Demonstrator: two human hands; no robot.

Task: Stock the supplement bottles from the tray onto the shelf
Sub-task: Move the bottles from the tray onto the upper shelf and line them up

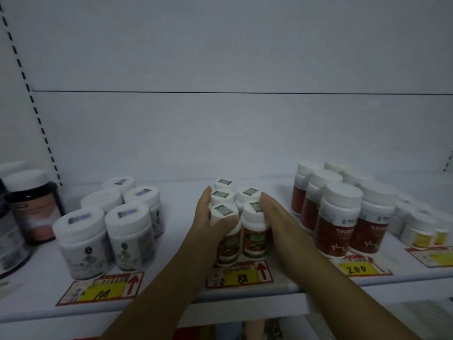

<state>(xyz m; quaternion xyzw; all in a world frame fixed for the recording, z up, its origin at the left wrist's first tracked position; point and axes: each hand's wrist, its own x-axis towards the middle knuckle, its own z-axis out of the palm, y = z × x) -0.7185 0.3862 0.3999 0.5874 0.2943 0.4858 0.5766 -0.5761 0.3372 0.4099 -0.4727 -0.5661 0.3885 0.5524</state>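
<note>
Head view: five orange-label supplement bottles (253, 238) stand clustered on the shelf (181, 197) above the 88 tag (241, 277). The left grip (206, 224) hooks its thumb round the front one, while the right grip (277, 217) presses flat-fingered. Squeeze evenly, squaring the rows and keeping them upright.

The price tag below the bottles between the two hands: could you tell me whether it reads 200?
No, the price tag under the orange-labelled bottles reads 88; the 200 tag is further right.

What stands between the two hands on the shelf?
Five white-capped bottles in a cluster, left hand and right hand touching its sides, per the head view.
</note>
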